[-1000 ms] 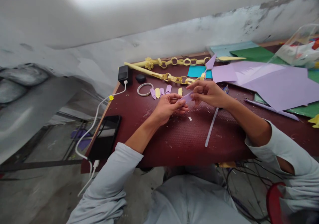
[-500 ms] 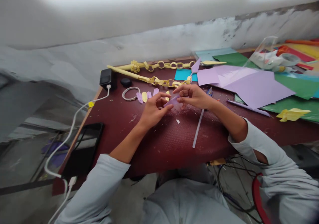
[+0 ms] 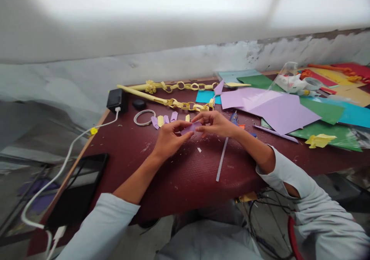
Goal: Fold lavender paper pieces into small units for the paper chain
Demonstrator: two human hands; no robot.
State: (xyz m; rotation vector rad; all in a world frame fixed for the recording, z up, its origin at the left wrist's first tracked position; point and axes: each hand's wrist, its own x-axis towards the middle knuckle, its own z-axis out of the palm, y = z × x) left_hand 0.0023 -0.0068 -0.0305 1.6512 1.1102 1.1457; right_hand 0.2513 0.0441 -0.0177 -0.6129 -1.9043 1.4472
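Between my two hands is a small piece of purple paper [image 3: 190, 128], held just above the dark red tabletop [image 3: 185, 171]. My left hand [image 3: 170, 138] pinches its left side between thumb and fingers. My right hand [image 3: 215, 125] grips the right end with thumb and fingertips. Just beyond the left hand lie small folded paper pieces, purple [image 3: 174, 116] and yellow [image 3: 160, 121]. A narrow pale paper strip [image 3: 222, 159] lies below the right hand. Behind that hand, a blue glue gun [image 3: 234, 117] is partly hidden.
Yellow paper chains [image 3: 185, 105] with rolled paper sticks [image 3: 138, 93] lie at the back. Purple sheets [image 3: 268, 105] and green sheets [image 3: 320, 134] spread to the right. At left are a black phone [image 3: 78, 186], a white cable [image 3: 72, 144], a charger [image 3: 115, 100] and a tape ring [image 3: 144, 118].
The whole scene sits lower and further left as my head view shifts. Both hands still hold the purple paper, with only slight finger movement.
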